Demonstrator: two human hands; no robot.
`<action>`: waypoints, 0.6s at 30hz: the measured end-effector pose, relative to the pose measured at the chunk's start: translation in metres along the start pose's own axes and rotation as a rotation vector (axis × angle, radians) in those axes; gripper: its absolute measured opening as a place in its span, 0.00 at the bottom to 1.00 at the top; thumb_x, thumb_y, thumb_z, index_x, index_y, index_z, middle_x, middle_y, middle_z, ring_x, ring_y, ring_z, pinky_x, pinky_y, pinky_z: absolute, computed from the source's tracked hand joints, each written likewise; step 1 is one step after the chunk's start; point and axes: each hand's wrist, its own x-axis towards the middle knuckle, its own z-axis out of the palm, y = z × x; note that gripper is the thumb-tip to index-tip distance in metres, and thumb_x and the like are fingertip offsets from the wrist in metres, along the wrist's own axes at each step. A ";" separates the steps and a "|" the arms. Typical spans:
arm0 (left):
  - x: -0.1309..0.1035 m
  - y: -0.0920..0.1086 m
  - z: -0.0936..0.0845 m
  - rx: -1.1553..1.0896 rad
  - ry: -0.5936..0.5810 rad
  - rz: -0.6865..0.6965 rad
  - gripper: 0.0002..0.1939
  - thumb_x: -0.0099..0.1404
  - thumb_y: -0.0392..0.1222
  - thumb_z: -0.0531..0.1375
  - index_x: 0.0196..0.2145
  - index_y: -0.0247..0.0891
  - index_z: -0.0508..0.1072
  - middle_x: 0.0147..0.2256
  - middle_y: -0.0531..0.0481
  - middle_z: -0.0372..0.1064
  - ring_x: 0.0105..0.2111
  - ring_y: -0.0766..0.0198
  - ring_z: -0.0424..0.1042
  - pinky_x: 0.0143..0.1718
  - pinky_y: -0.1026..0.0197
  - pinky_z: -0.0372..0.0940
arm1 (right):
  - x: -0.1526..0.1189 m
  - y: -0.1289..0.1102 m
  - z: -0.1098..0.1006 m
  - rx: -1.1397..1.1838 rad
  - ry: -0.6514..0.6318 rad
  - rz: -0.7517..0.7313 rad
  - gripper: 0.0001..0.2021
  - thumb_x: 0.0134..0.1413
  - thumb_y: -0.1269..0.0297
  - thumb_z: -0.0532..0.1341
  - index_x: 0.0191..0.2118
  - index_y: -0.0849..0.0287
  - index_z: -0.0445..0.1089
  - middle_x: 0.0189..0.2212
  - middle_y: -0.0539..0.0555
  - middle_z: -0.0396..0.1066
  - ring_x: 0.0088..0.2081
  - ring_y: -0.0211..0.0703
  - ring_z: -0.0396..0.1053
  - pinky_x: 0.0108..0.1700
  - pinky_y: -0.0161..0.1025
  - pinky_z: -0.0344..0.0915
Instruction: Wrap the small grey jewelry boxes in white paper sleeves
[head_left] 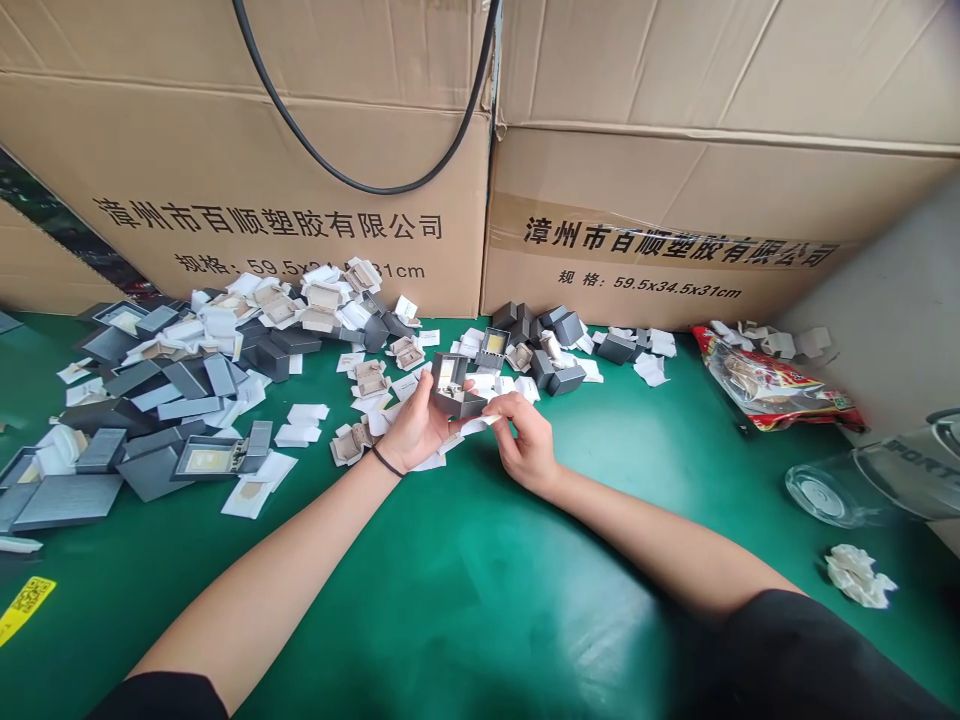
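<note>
Sleeves (pixel 810 650), black: lay nearest in head view, at bottom corners. Left hand (pixel 416 430): held opened grey box (pixel 454 388), cupped over green table (pixel 480 610). Right hand (pixel 527 445): pinched white slip (pixel 480 424) just beside box. At left lay heap (pixel 169 375) of grey boxes, papers; beyond hands, smaller cluster (pixel 566 381). At right: red packet (pixel 780 385), jug (pixel 825 495), crumpled tissue (pixel 859 577). Printed cartons (pixel 300 150) stood behind; black cable (pixel 367 187) hung before them.

From the wearer's head, the single view faces forward and down, close over the green counter (pixel 465 600), toward the cartons (pixel 202 150) at twelve o'clock.
</note>
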 end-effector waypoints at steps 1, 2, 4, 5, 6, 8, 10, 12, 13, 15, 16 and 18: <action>-0.001 0.000 0.001 0.002 -0.010 -0.015 0.24 0.63 0.59 0.48 0.46 0.40 0.69 0.43 0.44 0.71 0.43 0.55 0.70 0.40 0.54 0.68 | 0.001 0.001 0.000 -0.014 0.021 0.022 0.08 0.59 0.65 0.49 0.35 0.55 0.65 0.30 0.54 0.68 0.34 0.42 0.66 0.37 0.40 0.64; -0.002 0.000 0.002 0.001 -0.010 -0.030 0.25 0.63 0.59 0.47 0.46 0.39 0.68 0.44 0.44 0.71 0.43 0.55 0.70 0.41 0.53 0.68 | 0.002 0.003 -0.001 -0.027 0.043 0.055 0.08 0.59 0.64 0.49 0.34 0.55 0.64 0.30 0.54 0.67 0.33 0.41 0.66 0.36 0.40 0.64; -0.004 0.000 0.005 -0.012 0.010 -0.057 0.25 0.64 0.59 0.47 0.48 0.39 0.67 0.44 0.43 0.71 0.44 0.55 0.70 0.42 0.51 0.67 | 0.004 0.007 -0.001 -0.035 0.082 0.131 0.09 0.60 0.62 0.48 0.34 0.56 0.64 0.29 0.53 0.67 0.30 0.41 0.65 0.35 0.39 0.64; -0.005 0.000 0.006 -0.018 0.019 -0.069 0.25 0.64 0.58 0.47 0.49 0.39 0.67 0.44 0.43 0.71 0.44 0.55 0.70 0.43 0.49 0.67 | 0.004 0.009 -0.002 -0.028 0.096 0.164 0.09 0.60 0.62 0.48 0.34 0.56 0.64 0.29 0.53 0.67 0.30 0.40 0.65 0.34 0.39 0.63; -0.006 0.000 0.007 -0.019 0.021 -0.073 0.24 0.64 0.57 0.47 0.50 0.40 0.66 0.45 0.43 0.71 0.44 0.55 0.70 0.43 0.48 0.67 | 0.005 0.011 -0.001 -0.015 0.103 0.190 0.09 0.60 0.61 0.49 0.34 0.56 0.64 0.29 0.53 0.67 0.29 0.40 0.65 0.34 0.39 0.63; -0.006 0.000 0.008 -0.005 0.004 -0.061 0.23 0.64 0.56 0.49 0.51 0.42 0.64 0.46 0.45 0.69 0.44 0.55 0.70 0.43 0.47 0.67 | 0.005 0.012 0.000 0.003 0.089 0.225 0.09 0.60 0.60 0.49 0.35 0.55 0.64 0.29 0.53 0.68 0.29 0.40 0.65 0.33 0.39 0.64; -0.006 0.000 0.010 0.024 -0.021 -0.051 0.21 0.64 0.55 0.50 0.51 0.45 0.63 0.48 0.47 0.68 0.45 0.55 0.69 0.42 0.47 0.67 | 0.004 0.011 0.001 -0.001 0.047 0.231 0.09 0.59 0.60 0.50 0.36 0.55 0.65 0.31 0.53 0.69 0.30 0.40 0.66 0.34 0.38 0.64; -0.007 0.000 0.010 0.047 -0.052 -0.058 0.21 0.63 0.55 0.51 0.51 0.47 0.63 0.48 0.47 0.67 0.45 0.55 0.69 0.42 0.48 0.68 | 0.003 0.011 0.003 -0.015 -0.016 0.207 0.08 0.59 0.61 0.50 0.36 0.55 0.65 0.33 0.53 0.70 0.32 0.40 0.67 0.35 0.38 0.65; -0.007 0.000 0.010 0.056 -0.072 -0.065 0.21 0.63 0.56 0.51 0.51 0.47 0.63 0.48 0.47 0.67 0.45 0.55 0.69 0.42 0.49 0.68 | 0.003 0.011 0.004 -0.025 -0.047 0.187 0.08 0.59 0.62 0.51 0.36 0.55 0.66 0.34 0.53 0.71 0.32 0.40 0.68 0.35 0.37 0.65; -0.008 0.001 0.010 0.075 -0.122 -0.083 0.22 0.61 0.56 0.54 0.51 0.48 0.63 0.47 0.47 0.67 0.45 0.55 0.69 0.43 0.49 0.68 | 0.003 0.012 0.005 -0.048 -0.096 0.154 0.08 0.58 0.64 0.51 0.36 0.55 0.66 0.34 0.53 0.71 0.33 0.40 0.68 0.37 0.37 0.65; -0.009 0.002 0.010 0.089 -0.149 -0.094 0.22 0.60 0.54 0.56 0.51 0.48 0.63 0.47 0.47 0.67 0.44 0.55 0.69 0.43 0.49 0.68 | 0.003 0.013 0.005 -0.063 -0.110 0.143 0.08 0.58 0.65 0.51 0.36 0.56 0.67 0.33 0.53 0.71 0.33 0.40 0.68 0.37 0.37 0.65; -0.010 0.002 0.009 0.129 -0.184 -0.110 0.21 0.58 0.48 0.60 0.49 0.47 0.64 0.47 0.48 0.67 0.44 0.55 0.69 0.42 0.50 0.68 | 0.004 0.015 0.004 -0.096 -0.117 0.129 0.08 0.57 0.66 0.51 0.36 0.56 0.67 0.32 0.53 0.71 0.33 0.41 0.67 0.37 0.37 0.65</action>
